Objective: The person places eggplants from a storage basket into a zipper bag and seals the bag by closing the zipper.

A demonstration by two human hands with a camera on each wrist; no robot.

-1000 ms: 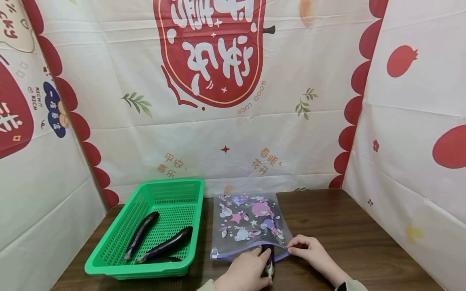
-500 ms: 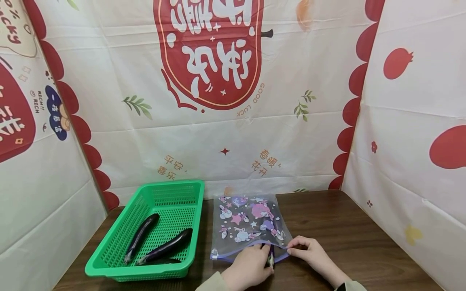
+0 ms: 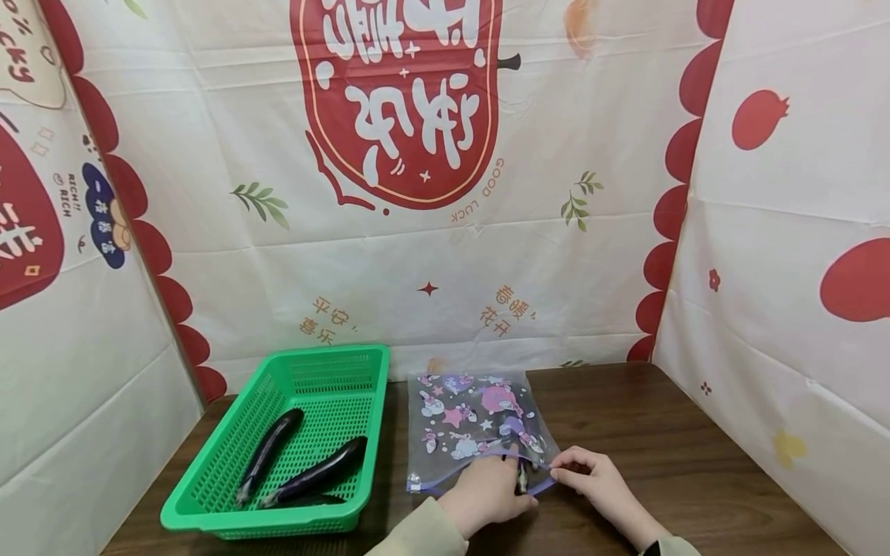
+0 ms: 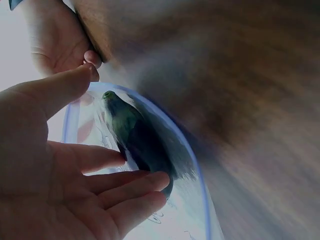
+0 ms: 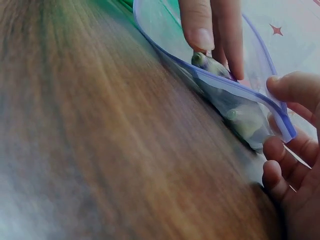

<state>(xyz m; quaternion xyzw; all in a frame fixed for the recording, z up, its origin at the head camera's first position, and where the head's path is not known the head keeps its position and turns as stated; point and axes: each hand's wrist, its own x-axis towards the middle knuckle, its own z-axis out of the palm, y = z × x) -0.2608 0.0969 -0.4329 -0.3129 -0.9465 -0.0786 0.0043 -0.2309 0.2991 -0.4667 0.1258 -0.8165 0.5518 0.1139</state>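
Observation:
A clear zip bag (image 3: pixel 452 444) with cartoon prints and a purple zip edge lies on the table, mouth toward me. My left hand (image 3: pixel 489 488) reaches into its mouth, fingers extended against an eggplant (image 4: pixel 145 145) whose pale stem end shows at the opening. The thumb stands apart from the fingers in the left wrist view. With thumb and fingertips, my right hand (image 3: pixel 594 483) pinches the right corner of the bag's mouth. A second pale stem end (image 5: pixel 245 120) shows through the bag's film in the right wrist view.
Left of the bag stands a green plastic basket (image 3: pixel 313 516). Inside it are a long eggplant (image 3: pixel 267 455), another eggplant (image 3: pixel 323 471) and a third, partly hidden eggplant (image 3: pixel 313 500) by the front wall. Printed cloth (image 3: pixel 389 262) walls the table (image 3: pixel 612 409) behind and at both sides.
My left hand has moved forward into the bag's mouth, and the eggplant has slid deeper inside. The right hand stays at the bag's corner, almost unmoved.

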